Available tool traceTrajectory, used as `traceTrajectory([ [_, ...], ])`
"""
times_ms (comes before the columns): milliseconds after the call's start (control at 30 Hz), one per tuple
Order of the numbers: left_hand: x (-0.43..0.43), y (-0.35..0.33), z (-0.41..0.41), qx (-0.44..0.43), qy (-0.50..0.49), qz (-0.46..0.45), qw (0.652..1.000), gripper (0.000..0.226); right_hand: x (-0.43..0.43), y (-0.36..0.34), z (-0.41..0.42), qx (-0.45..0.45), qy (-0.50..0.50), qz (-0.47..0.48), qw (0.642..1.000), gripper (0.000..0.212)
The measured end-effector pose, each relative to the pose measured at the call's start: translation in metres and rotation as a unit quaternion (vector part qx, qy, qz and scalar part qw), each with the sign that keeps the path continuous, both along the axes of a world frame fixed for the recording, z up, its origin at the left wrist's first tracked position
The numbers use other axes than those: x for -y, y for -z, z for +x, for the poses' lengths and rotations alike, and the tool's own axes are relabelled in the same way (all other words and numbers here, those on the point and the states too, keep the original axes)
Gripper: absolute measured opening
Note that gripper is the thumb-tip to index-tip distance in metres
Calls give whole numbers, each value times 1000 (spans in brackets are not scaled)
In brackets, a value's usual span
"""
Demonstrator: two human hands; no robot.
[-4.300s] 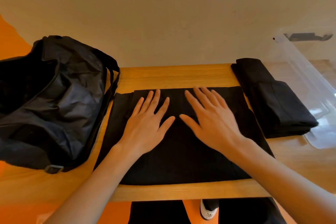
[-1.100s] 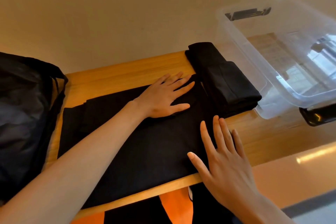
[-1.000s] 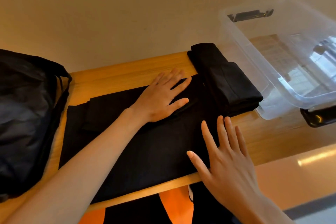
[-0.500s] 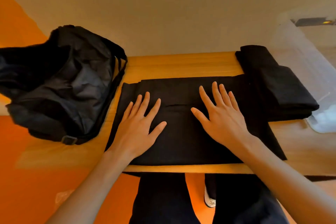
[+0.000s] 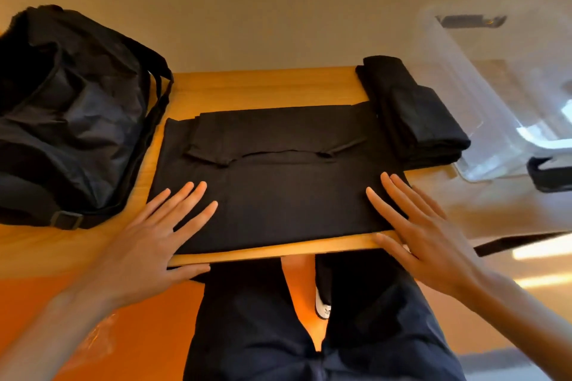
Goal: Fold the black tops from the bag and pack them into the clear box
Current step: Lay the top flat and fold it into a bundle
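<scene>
Pressing flat on a half-folded black top [image 5: 278, 195], both hands lay at its near corners on the wooden table [image 5: 263, 86]. The left hand [image 5: 148, 244] rested on the near left corner with its fingers [image 5: 192, 196] straight and spread wide, gripping nothing, and its thumb lay along the table's front edge. The right hand [image 5: 427, 241] covered the near right corner with its fingers [image 5: 402, 195] straight and held closer together, likewise holding nothing; its thumb met the same front edge.

The top lay in the middle of the table. Its far portion was turned down toward the person, with the sleeves tucked in, so that a fold edge ran across it from left to right. Its right margin touched a stack of folded tops [image 5: 414, 120], which sat between it and the clear box [image 5: 483, 96] at the right end of the table. The box carried a dark latch at its far end and another at its near end. The black bag [image 5: 71, 114] stood at the left end, slumped and creased, with its buckled strap lying on the wood just beside the top.

Below the table edge, the person's dark trousers [image 5: 247, 325] and one white shoe [image 5: 322, 303] showed against an orange floor [image 5: 46, 297].
</scene>
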State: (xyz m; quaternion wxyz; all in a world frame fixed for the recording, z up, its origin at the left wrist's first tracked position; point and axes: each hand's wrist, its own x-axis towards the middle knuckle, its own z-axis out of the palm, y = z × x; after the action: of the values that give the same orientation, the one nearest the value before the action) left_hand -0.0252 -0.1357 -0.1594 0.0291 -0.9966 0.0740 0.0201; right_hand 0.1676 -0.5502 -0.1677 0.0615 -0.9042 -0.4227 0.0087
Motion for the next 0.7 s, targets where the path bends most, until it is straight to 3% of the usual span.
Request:
traceTrajectory([
  [167, -4, 4, -15, 10, 9, -4, 1000, 83, 22, 14, -12, 35, -20, 64, 997, 71],
  [600, -3, 13, -48, 141, 55, -89, 985, 61, 37, 27, -20, 63, -60, 253, 963, 36],
  [700, -1, 14, -57, 198, 77, -79, 974, 37, 41, 25, -15, 79, -87, 267, 956, 28],
])
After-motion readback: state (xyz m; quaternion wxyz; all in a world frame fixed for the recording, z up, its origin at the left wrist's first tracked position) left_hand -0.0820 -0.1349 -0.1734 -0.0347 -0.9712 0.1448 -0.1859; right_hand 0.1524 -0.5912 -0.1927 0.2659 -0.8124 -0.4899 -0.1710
